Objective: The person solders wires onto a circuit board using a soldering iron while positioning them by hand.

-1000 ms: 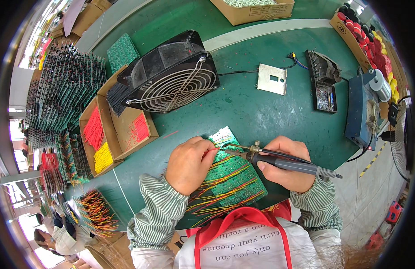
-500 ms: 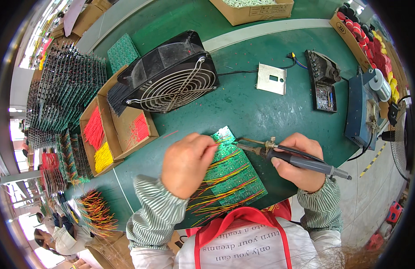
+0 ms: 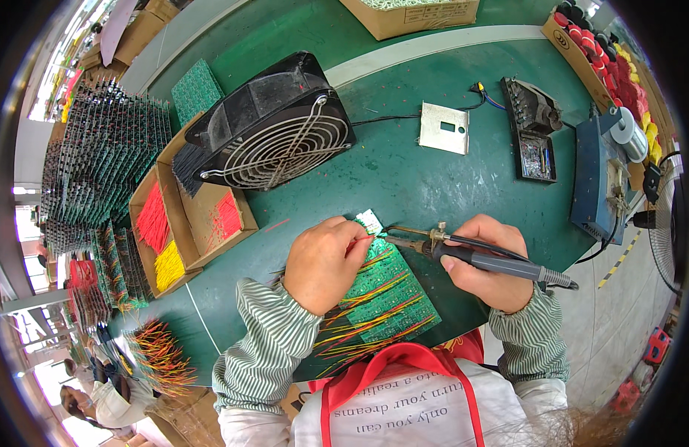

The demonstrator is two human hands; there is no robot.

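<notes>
My left hand [image 3: 326,264] is closed in a pinch over the far left edge of a green circuit board panel [image 3: 393,287]. A thin dark wire seems to be between its fingertips; most of it is hidden by the hand. In my right hand [image 3: 493,264] is a grey-handled soldering iron [image 3: 493,263] with a thin solder feed tube along it. Its tip meets the board close to my left fingertips. Rows of red and yellow wires [image 3: 344,316] stick out leftward from the board's nearer part.
A black fan [image 3: 277,127] stands at the back left, beside a cardboard box [image 3: 203,257] of red, yellow and black wires. Stacked circuit boards [image 3: 99,156] fill the far left. A metal plate [image 3: 443,128], a black tray [image 3: 534,141] and a blue solder feeder [image 3: 601,175] sit farther right.
My left hand has shifted right, bringing its fingertips up to the iron's tip. The soldering iron has moved slightly left. A dark wire end now shows left of my left hand.
</notes>
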